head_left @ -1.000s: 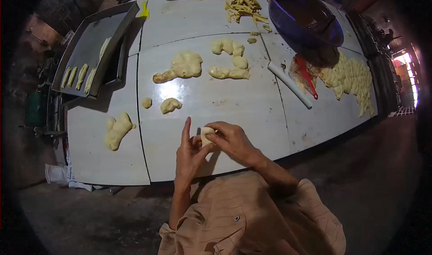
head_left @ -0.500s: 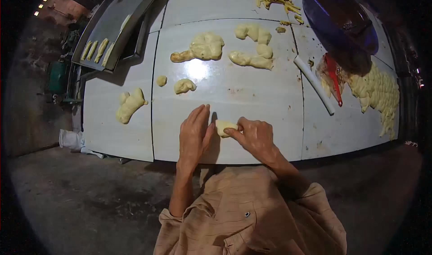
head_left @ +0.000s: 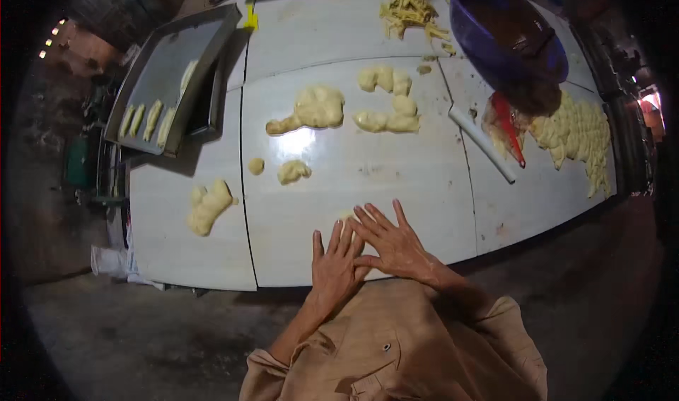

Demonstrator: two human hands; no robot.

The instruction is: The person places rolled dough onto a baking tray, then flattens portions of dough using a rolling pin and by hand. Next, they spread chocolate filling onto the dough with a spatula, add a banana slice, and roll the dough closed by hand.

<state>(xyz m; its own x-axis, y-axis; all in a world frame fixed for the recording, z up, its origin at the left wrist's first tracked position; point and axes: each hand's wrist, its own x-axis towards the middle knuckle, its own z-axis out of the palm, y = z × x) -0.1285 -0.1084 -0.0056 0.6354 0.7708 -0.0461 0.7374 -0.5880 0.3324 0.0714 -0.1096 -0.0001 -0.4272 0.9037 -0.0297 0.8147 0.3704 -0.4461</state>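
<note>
My left hand (head_left: 336, 266) and my right hand (head_left: 395, 244) lie side by side near the table's front edge, touching at the thumb and fingers. Both are flat with fingers stretched out. A pale piece of dough (head_left: 346, 215) shows just past the fingertips; the rest of it is hidden beneath the hands. Ahead and left lie a small dough ball (head_left: 256, 166) and a small dough lump (head_left: 293, 172). Larger dough lumps rest farther back, one (head_left: 320, 107) with a browner end, another piece (head_left: 385, 120) to its right.
At left stands a metal tray (head_left: 233, 26) holding several dough strips, and a dough lump (head_left: 210, 206) lies nearer. To the right are a white rod (head_left: 482, 144), a red tool (head_left: 507, 129), a dough sheet (head_left: 576, 136) and a purple basin (head_left: 463, 30). Thin dough strips (head_left: 408, 13) are heaped behind.
My right hand has let go of the dough piece and opened flat. My left hand has moved right beside it, and both now cover most of the dough. The view has tilted slightly.
</note>
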